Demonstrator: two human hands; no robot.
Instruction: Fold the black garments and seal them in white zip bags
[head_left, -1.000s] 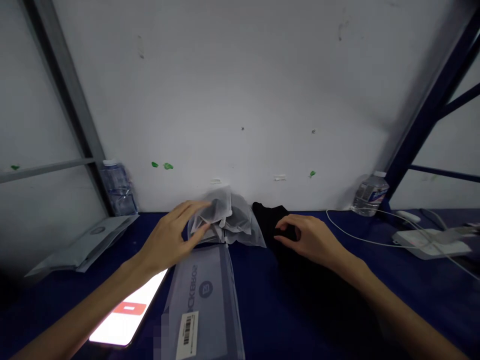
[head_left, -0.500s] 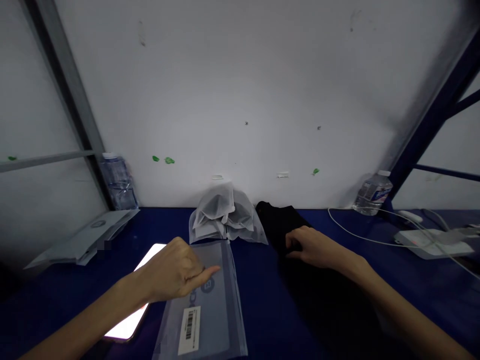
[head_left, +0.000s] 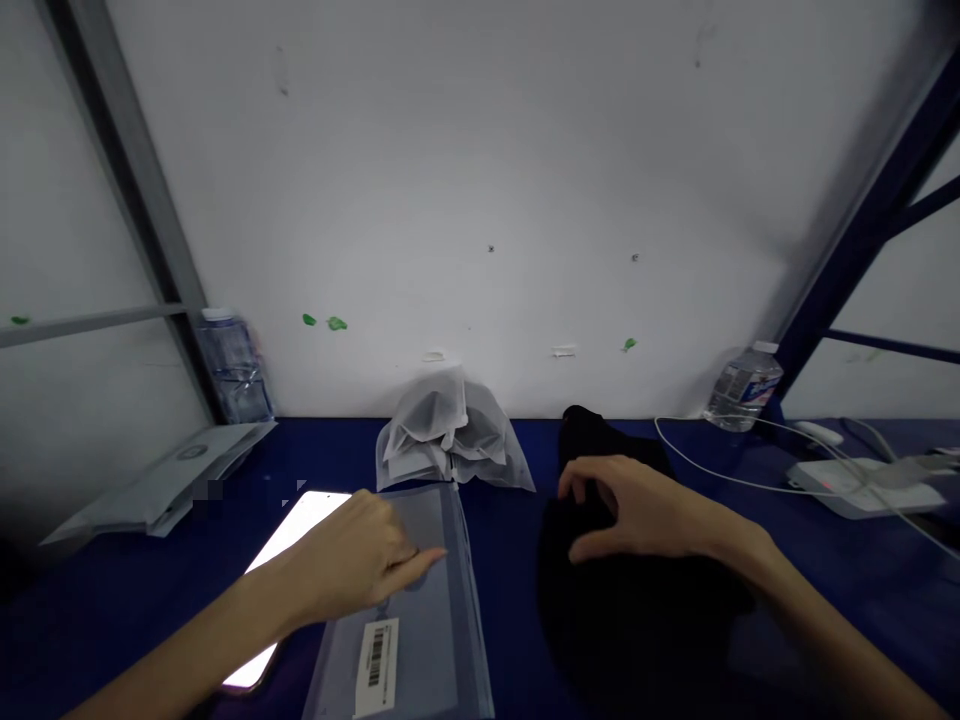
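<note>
My left hand [head_left: 364,555] is curled into a fist with the thumb stuck out, over a clear zip bag [head_left: 431,655]. The bag holds a flat grey item and bears a white barcode label [head_left: 376,665]. Beneath my left wrist lies a phone [head_left: 300,520] with a bright white screen. My right hand [head_left: 626,510] is on a dark black cloth [head_left: 600,610], thumb and fingers spread apart. The cloth's folds are too dark to make out.
A crumpled translucent bag [head_left: 450,435] sits against the white wall. Flat packages [head_left: 169,475] lie at left, near a water bottle [head_left: 236,370]. On the right are another bottle [head_left: 742,390], a white power strip [head_left: 862,487] and a loose white cable [head_left: 712,470].
My right hand has opened from its pinch. The black cloth's far end has shifted right and its near part is bunched. My left fist has moved slightly right and down.
</note>
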